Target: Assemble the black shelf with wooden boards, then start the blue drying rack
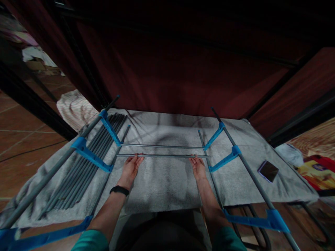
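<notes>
My left hand [131, 168] and my right hand [198, 167] hold one thin grey metal tube [164, 156] level between them, fingers curled round it near its two ends. Just beyond it, a second tube [162, 146] spans between two side frames. On the left, the side frame has grey poles joined by blue plastic brackets [92, 157]; its twin on the right has matching blue brackets [224, 161]. The held tube's ends lie close to the frames' inner poles; whether they touch I cannot tell.
A bundle of several loose grey tubes [86, 164] lies at the left on the grey cloth [167, 188]. A phone [268, 171] rests at the right. Dark red panels [178, 69] rise behind the table. A red and yellow package [318, 172] is at the far right.
</notes>
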`<state>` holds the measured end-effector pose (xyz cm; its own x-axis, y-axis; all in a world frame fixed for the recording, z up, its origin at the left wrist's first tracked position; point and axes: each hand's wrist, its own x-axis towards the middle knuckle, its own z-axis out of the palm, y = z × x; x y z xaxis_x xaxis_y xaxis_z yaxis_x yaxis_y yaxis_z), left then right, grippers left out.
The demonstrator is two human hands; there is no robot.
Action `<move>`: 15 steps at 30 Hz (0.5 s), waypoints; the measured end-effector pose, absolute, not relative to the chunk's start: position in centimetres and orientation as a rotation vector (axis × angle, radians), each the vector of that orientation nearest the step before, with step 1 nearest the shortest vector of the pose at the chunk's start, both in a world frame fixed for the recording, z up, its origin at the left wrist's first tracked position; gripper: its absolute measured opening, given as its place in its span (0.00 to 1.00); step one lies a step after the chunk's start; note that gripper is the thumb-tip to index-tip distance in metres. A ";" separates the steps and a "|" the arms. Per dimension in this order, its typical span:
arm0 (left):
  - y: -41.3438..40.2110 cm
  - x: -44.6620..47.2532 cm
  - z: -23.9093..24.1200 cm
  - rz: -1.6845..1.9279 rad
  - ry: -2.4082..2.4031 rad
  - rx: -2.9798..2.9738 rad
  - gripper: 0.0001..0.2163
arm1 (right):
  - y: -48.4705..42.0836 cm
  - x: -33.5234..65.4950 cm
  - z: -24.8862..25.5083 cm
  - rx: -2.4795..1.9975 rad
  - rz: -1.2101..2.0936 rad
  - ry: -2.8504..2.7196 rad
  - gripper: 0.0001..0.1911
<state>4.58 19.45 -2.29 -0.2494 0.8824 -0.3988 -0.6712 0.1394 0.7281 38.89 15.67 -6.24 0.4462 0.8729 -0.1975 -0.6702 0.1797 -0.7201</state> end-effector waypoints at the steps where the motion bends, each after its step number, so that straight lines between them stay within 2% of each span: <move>1: 19.4 4.6 -2.3 1.498 1.057 0.266 0.10 | 15.7 38.9 -6.2 -0.845 1.110 -0.282 0.10; 15: 19.4 4.6 -2.3 1.493 1.042 0.259 0.10 | 15.8 38.9 -6.3 -0.847 1.113 -0.258 0.12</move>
<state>4.56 19.44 -2.32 -0.2396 0.8839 -0.4016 -0.6818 0.1412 0.7177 38.87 15.83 -6.31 0.4498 0.8662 -0.2175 -0.6818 0.1758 -0.7101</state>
